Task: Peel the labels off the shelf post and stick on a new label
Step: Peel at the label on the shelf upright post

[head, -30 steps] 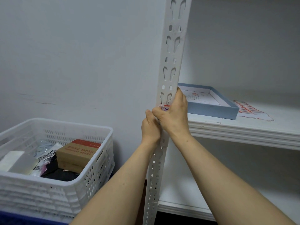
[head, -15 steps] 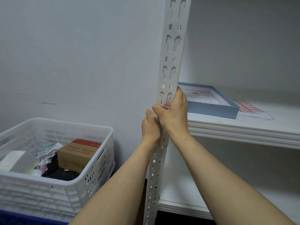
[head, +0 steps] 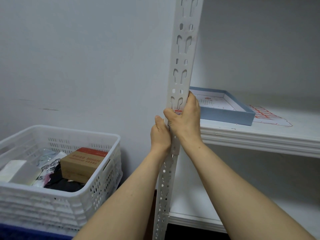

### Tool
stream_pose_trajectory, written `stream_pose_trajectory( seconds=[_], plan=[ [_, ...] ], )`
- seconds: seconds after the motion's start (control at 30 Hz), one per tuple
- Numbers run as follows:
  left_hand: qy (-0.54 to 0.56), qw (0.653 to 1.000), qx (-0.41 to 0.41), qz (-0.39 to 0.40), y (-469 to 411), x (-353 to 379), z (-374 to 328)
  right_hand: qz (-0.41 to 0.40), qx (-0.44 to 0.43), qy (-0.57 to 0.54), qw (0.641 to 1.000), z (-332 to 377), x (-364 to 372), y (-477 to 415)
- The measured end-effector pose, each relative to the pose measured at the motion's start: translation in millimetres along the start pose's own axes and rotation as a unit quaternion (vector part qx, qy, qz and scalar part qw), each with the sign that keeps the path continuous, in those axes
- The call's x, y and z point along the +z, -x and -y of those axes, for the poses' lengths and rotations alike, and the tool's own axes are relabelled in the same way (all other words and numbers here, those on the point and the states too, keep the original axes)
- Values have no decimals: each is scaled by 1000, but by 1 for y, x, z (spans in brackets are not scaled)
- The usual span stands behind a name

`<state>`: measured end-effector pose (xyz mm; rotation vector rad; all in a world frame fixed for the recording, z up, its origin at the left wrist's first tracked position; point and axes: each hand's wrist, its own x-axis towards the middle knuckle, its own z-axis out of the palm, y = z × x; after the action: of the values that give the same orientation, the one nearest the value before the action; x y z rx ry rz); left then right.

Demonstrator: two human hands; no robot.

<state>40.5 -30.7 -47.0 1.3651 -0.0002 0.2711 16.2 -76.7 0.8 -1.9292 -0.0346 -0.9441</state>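
- The shelf post (head: 183,54) is white and full of holes. It stands up tall in the middle, leaning a little, with the wall (head: 86,58) behind it.
- The right hand (head: 186,120) is wrapped around the shelf post. Its thumb lies across the front, and its fingers go round the right edge.
- A small label (head: 178,111) is stuck on the post right there. It has a red top edge and some blue writing. Only a bit of it peeks out, because the right hand covers the rest.
- The left hand (head: 160,135) is just below, touching the right hand. It holds the left edge of the post with its thumb pointing up. (Its fingers go behind the post, so they are hidden.)
- Both hands are closed on the post, not loose.
- A shelf (head: 259,137) sticks out to the right of the post, at hand height.
- A blue tray (head: 225,116) sits on the shelf, close to the post.
- A sheet of labels (head: 265,115) with red edges lies flat beside the tray, touching it.
- A white crate (head: 69,135) stands low on the left, well apart from the post.
- Inside the crate is a cardboard box (head: 83,163) with a red top, plus bags and other things too mixed up to name.
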Motion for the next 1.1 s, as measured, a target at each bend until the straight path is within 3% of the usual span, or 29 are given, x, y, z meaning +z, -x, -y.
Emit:
stream_pose_trajectory(
  seconds=[0.33, 0.53, 0.6, 0.7, 0.77, 1.1],
  plan=[
    [-15, 1000, 12, -6, -1, 0, -1, -12, 0, -11, 1000, 4, 3, 1],
    [11, 999, 23, 20, -1, 0, 5, 83, -7, -95, 992, -16, -25, 4],
    [7, 999, 23, 21, -4, 1, 8, 45, -80, -41, 995, -26, -39, 11],
    [-1, 1000, 21, 11, -6, 1, 10, -46, -295, 113, 948, -36, -47, 9],
    [-7, 1000, 24, 7, -6, 0, 9, -74, -372, 177, 908, -38, -43, 2],
    [4, 1000, 12, 19, -5, 0, 9, -151, -535, 297, 776, -29, -35, -26]
  ],
)
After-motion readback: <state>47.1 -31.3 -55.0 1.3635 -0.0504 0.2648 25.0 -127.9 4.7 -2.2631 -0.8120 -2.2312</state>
